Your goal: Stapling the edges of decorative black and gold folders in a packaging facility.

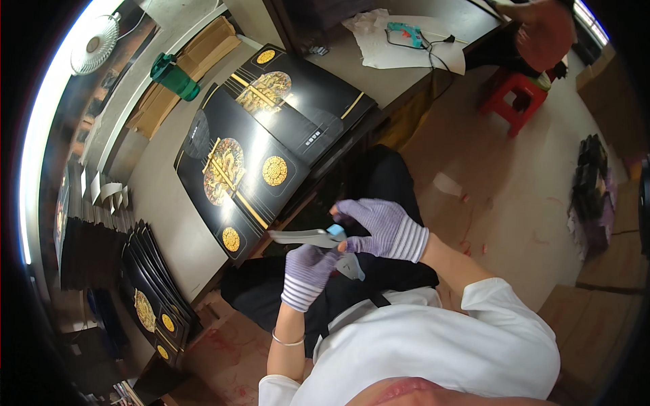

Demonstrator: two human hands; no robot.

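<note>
My left hand (308, 271), in a purple-and-white striped glove with bare fingertips, is closed above my lap around the lower side of a flat, grey, blade-shaped piece (298, 236). Its tip points left toward the table. A small light-blue piece (335, 231) sits at the grey piece's right end; whether the two are joined I cannot tell. My right hand (389, 230), gloved alike, curls around that end, with thumb and fingers on either side of the blue piece. A pale bluish-grey bit (350, 266) shows just below my hands. Two glossy black printed boards (271, 142) with gold food pictures lie overlapping on the table.
A green bottle (175, 77) stands at the table's back by cardboard. Black printed pieces (152, 284) are stacked at left. A turquoise glue gun (404, 34) with a cord lies on white paper. A red stool (514, 100) stands at right, with another person's arm (545, 34) above it.
</note>
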